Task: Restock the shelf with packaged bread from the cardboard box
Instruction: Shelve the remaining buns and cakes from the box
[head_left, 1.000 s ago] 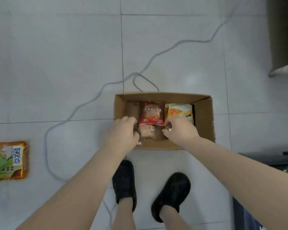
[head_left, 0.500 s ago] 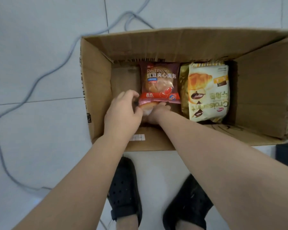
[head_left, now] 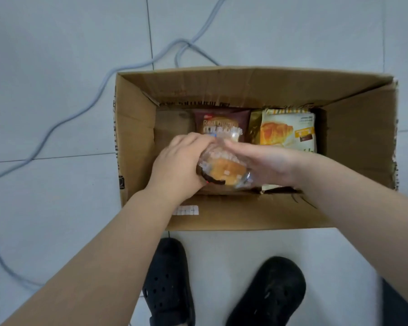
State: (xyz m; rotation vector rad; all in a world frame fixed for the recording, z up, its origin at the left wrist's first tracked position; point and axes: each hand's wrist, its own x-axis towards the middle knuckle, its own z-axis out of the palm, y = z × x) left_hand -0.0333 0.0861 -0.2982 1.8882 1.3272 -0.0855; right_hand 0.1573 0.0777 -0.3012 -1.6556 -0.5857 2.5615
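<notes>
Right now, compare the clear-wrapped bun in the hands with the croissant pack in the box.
The clear-wrapped bun is held up between the left hand and right hand; the croissant pack lies untouched in the cardboard box. The bun's wrapper is see-through and shows the bread itself; the croissant pack is opaque cream and gold with a printed picture. The bun looks smaller. Both are packaged bread.

Pale tiled floor (head_left: 57,55) (grey cable (head_left: 57,123))

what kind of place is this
Probably a small shop or stockroom, though no shelf shows: a cardboard box of packaged bread on a pale tiled floor, with a loose cable lying nearby.
</notes>
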